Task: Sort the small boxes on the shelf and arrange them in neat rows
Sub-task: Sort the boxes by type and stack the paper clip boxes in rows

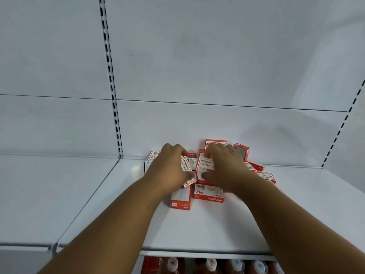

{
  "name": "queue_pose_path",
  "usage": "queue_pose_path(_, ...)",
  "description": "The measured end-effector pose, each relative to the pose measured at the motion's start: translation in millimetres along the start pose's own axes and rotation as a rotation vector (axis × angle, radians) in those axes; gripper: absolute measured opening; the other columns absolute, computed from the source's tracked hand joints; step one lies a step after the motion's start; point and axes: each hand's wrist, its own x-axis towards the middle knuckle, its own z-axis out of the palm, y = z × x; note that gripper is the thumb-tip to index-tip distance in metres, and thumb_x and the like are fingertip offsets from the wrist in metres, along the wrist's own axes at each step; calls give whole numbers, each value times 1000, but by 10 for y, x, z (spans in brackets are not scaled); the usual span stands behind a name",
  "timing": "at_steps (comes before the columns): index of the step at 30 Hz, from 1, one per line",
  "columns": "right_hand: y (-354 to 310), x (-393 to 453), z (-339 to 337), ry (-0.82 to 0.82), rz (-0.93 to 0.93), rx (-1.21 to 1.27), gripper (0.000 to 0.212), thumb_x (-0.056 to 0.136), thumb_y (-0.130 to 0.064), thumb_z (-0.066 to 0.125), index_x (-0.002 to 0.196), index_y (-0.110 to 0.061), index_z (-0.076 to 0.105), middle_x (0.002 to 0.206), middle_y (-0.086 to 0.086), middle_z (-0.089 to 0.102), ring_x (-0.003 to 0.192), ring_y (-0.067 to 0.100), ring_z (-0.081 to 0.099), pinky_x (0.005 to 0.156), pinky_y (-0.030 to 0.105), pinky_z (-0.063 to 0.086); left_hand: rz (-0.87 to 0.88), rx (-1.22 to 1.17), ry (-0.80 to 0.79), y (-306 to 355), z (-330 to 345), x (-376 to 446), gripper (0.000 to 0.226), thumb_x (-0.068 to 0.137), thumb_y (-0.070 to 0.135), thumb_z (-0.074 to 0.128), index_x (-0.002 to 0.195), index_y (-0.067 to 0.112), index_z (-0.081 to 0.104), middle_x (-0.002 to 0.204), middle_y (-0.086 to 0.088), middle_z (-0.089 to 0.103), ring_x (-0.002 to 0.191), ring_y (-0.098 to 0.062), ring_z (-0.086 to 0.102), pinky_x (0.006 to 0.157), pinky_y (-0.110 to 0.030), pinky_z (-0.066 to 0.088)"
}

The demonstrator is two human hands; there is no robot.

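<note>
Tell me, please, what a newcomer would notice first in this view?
A jumbled heap of small red and white boxes lies at the back of the white shelf. The left hand and right hand each grip a box. Red bottles peek out below.

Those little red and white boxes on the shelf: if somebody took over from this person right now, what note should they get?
Left hand: grips one small box, tilted, above the pile.
Right hand: fingers curled round another box on top of the pile.
Where things are: the red and white boxes lie in a loose heap near the back of the white shelf, facing different ways; some lean against the back wall.
Done: no neat row is visible yet.
Left: set down the two held boxes, turn all the same way and line them up in rows.
</note>
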Motion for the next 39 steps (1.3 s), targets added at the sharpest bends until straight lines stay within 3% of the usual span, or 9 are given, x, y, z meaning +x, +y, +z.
queue_pose_path(2, -31, -68, -91, 103, 136, 389, 39, 82, -32, 76, 105, -30, 44, 102, -7, 61, 89, 13, 65, 71, 29, 59, -19, -195, 99, 9, -49, 2, 39, 81, 28, 79, 113, 33, 58, 115, 7, 53, 101, -12, 60, 82, -30, 56)
queue_pose_path(4, -58, -108, -176, 186, 213, 663, 39, 83, -35, 75, 107, -28, 45, 99, -6, 64, 77, 9, 68, 52, 18, 53, -95, -497, 156, 51, -110, -6, 30, 86, 20, 75, 109, 35, 62, 112, 7, 62, 96, -14, 68, 78, -35, 60)
queue_pose_path(8, -82, -213, -323, 189, 330, 1266, 15, 100, -29, 53, 113, -22, 53, 92, 4, 73, 69, 12, 72, 51, 22, 53, -336, -1344, 164, 315, -222, -71, 11, 97, 11, 58, 104, 19, 62, 97, -11, 70, 63, -16, 73, 49, -27, 53)
queue_pose_path(10, -48, -299, -398, 173, 388, 1572, 17, 102, -19, 45, 110, -19, 60, 84, 5, 75, 68, 16, 72, 54, 27, 54, -417, -1524, 161, 440, -209, -119, 9, 99, 9, 53, 103, 12, 60, 93, -16, 69, 55, -15, 70, 46, -25, 50)
queue_pose_path(12, 45, -371, -459, 203, 419, 1670, 23, 100, -13, 43, 107, -16, 64, 91, 9, 74, 79, 21, 71, 62, 31, 56, -451, -1624, 131, 548, -166, -148, 11, 99, 8, 51, 105, 10, 60, 95, -19, 69, 62, -19, 73, 49, -26, 53)
queue_pose_path(20, 643, -673, -660, 301, 417, 1530, 35, 98, 1, 42, 118, -21, 60, 93, 10, 75, 87, 30, 74, 81, 46, 58, -402, -1654, -121, 1139, 139, -148, 21, 93, -5, 53, 104, 3, 70, 92, -20, 75, 76, -27, 75, 59, -33, 61)
queue_pose_path(28, 1800, -904, -799, 408, 454, 1267, 28, 92, 6, 57, 109, -16, 58, 87, 8, 76, 78, 24, 73, 88, 55, 56, -420, -1377, -86, 1973, 860, 93, 16, 86, 8, 72, 95, 20, 78, 80, -4, 77, 65, -15, 68, 45, -18, 43)
queue_pose_path(33, 2728, -751, -884, 357, 496, 1079, 27, 89, 3, 63, 109, -15, 61, 89, 5, 73, 75, 21, 74, 78, 41, 61, -473, -1287, -105, 2553, 1441, 423, 21, 91, 3, 64, 97, 19, 75, 86, -7, 75, 75, -18, 66, 55, -28, 50)
queue_pose_path(39, 3471, -412, -843, 152, 555, 811, 18, 90, -4, 60, 104, -14, 65, 82, 2, 71, 53, 10, 69, 42, 18, 46, -424, -948, -103, 2969, 1989, 706, 43, 88, -7, 52, 119, 23, 59, 100, -11, 71, 66, -22, 71, 63, -36, 61)
